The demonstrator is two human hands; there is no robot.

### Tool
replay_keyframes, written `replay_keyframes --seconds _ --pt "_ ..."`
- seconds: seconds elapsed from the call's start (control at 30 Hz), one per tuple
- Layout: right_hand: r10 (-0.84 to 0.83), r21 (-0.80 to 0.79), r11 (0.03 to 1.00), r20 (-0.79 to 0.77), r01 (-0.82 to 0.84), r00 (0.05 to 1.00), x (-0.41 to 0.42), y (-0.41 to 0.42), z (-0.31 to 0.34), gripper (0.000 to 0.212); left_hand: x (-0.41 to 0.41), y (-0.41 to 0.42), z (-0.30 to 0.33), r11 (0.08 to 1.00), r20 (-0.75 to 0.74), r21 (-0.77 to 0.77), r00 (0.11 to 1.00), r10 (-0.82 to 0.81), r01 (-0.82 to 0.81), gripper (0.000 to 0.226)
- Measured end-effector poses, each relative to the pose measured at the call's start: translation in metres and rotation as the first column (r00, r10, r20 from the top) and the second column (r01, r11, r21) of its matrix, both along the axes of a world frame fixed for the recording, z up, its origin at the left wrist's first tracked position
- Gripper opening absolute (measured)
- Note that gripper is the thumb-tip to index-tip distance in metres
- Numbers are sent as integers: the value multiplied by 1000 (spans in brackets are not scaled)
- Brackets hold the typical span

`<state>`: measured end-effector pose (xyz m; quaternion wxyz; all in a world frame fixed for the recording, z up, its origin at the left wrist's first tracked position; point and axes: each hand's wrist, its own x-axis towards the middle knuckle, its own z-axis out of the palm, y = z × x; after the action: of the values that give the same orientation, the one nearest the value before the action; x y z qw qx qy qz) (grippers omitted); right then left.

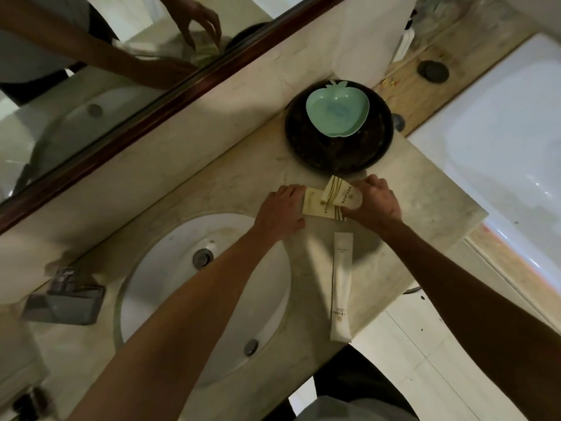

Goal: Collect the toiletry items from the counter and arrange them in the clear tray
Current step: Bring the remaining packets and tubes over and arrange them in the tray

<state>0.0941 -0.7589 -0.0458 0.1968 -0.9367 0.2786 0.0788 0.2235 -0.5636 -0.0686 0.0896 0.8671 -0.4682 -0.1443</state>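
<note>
Cream paper packets sit between the two hands on the marble counter (212, 165). The left hand (283, 209) lies palm down with its fingers laid over the left end of a flat cream sachet (314, 203); the fingers look fairly straight and press rather than curl. The right hand (375, 205) holds a second packet, a striped sachet (335, 191) with gold lines and a rounded end, its fingers and thumb closed on the packet's right part. That striped packet lies tilted across the top of the flat one, so the two overlap between the hands.

Nearer the person than the right hand, a long white wrapped toothbrush packet (340, 287) lies flat on the counter, one end just below the hands and the other at the counter's front edge.

Beyond both hands sits a dark round plate (337, 153), and on it a pale green apple-shaped dish (337, 109). Left of and below the left forearm is the white oval washbasin (170, 268) with its metal drain (202, 259). Far left of the left arm stands a blurred clear tray (65, 303) at the basin's edge. Behind it all runs a wood-framed mirror (91, 86), and right of the right arm a white bathtub (501, 141).
</note>
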Motion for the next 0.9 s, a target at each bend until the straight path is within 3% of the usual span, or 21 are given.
replay_keyframes --seconds 0.1,0.2,0.3,0.37,0.43,0.5,0.57,0.63,0.7,0.77,0.83,0.9 --pt "0 -15 1000 -3 0 1000 -11 -1 -5 66 -6 -15 -7 999 -75 -18 997 -33 32 79" --pt "0 -23 1000 13 1 1000 -22 1 -11 67 -11 -18 -15 999 -6 -10 999 -39 39 67" --pt "-3 18 1000 -10 3 1000 -18 11 -13 68 -8 5 -12 989 117 24 983 140 -144 62" --pt "7 40 999 1 -7 1000 -10 20 -13 68 -9 25 -9 948 150 62 942 299 -311 73" --pt "16 59 998 35 -18 999 -1 30 -13 66 -18 36 -4 913 90 117 920 381 -390 91" --pt "21 65 998 42 -23 999 4 35 -13 65 -27 39 2 932 -39 126 937 347 -340 93" --pt "23 56 998 30 -25 999 6 36 -14 65 -31 41 9 976 -110 44 970 218 -215 77" --pt "17 49 999 20 -18 1000 5 35 -14 66 -19 44 12 983 20 -16 982 185 -185 64" --pt "1 47 999 10 -2 1000 3 34 -14 66 -3 46 11 954 147 52 947 284 -295 68" --pt "3 35 999 -5 -3 1000 1 33 -14 66 4 44 11 947 107 114 952 287 -299 74" --pt "9 24 1000 -16 -8 1000 0 30 -13 66 2 39 12 976 25 127 984 176 -178 72" --pt "-7 27 1000 -12 7 1000 0 29 -12 65 1 35 14 991 51 117 997 58 -63 66"
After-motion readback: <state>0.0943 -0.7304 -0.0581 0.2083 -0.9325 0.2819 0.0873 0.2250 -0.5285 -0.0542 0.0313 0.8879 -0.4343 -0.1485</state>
